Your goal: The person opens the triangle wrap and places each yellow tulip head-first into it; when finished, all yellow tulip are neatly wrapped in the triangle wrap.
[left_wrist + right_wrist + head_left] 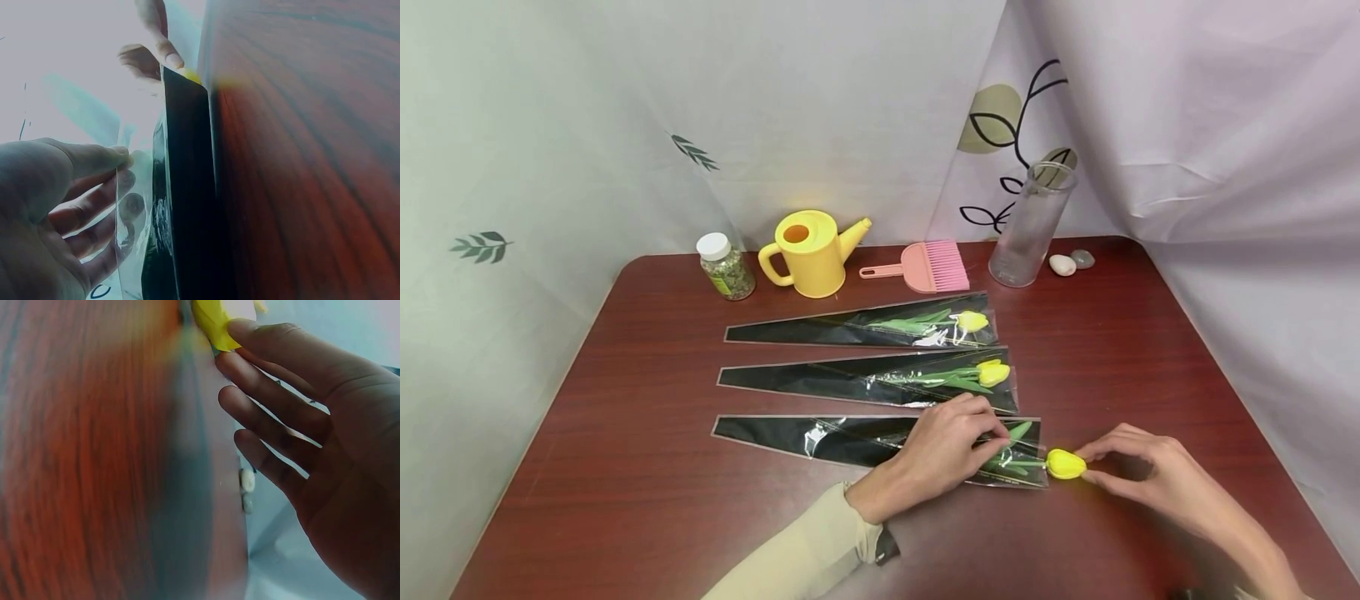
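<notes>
Yellow artificial tulip head (1065,464) poking out of nearest black-and-clear cone sleeve (857,440), at 5 o'clock on dark red wood-grain table (647,467); pinched by right hand (1157,483) fingertips. Left hand (936,454) pressing sleeve flat, fingers lightly curled. Pale leaf-print curtains (550,167) behind, at 12 o'clock.

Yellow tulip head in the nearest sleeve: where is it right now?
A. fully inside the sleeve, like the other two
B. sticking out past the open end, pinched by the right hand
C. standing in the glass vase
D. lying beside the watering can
B: the yellow tulip head lies just outside the nearest sleeve, between the right hand fingertips, while the left hand presses the sleeve.
</notes>
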Tool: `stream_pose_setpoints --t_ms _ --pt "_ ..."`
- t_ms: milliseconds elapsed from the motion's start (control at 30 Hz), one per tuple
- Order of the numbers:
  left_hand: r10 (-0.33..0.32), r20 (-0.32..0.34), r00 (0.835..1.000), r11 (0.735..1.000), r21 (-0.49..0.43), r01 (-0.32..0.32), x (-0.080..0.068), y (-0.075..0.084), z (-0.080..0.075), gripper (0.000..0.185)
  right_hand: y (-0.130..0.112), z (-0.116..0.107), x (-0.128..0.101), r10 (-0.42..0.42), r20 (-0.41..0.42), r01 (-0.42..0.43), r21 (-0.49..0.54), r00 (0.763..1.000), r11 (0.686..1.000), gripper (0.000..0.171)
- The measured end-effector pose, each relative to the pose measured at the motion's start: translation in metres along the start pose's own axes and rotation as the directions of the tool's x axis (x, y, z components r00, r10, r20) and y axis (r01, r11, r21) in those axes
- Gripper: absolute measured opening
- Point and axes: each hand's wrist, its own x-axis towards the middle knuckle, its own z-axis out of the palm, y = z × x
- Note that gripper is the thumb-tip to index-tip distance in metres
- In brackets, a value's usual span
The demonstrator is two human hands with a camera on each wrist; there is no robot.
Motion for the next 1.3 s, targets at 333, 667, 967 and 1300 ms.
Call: stream_pose_setpoints --t_ms 333,667,967,1300 --pt "0.0 0.002 1.0 1.0 0.007 0.0 0.002 0.001 -0.001 0.006 0.0 0.022 0.021 -0.113 -0.06 0.121 0.158 0.992 0.98 0.045" --pt "0.013 0.02 1.0 1.0 -0.008 -0.012 0.002 0.004 -0.003 0.008 -0.007 0.034 0.029 -0.08 0.029 0.07 0.266 0.996 0.961 0.031" --pt "0.018 0.025 1.0 1.0 -0.01 -0.018 0.001 0.005 -0.001 0.008 -0.01 0.035 0.03 -0.093 0.042 0.079 0.255 0.995 0.964 0.04" --pt "0.054 0.046 0.997 0.998 0.018 -0.055 0.002 0.005 -0.001 0.009 -0.001 0.008 0.03 -0.119 0.009 0.117 0.091 0.993 0.989 0.039"
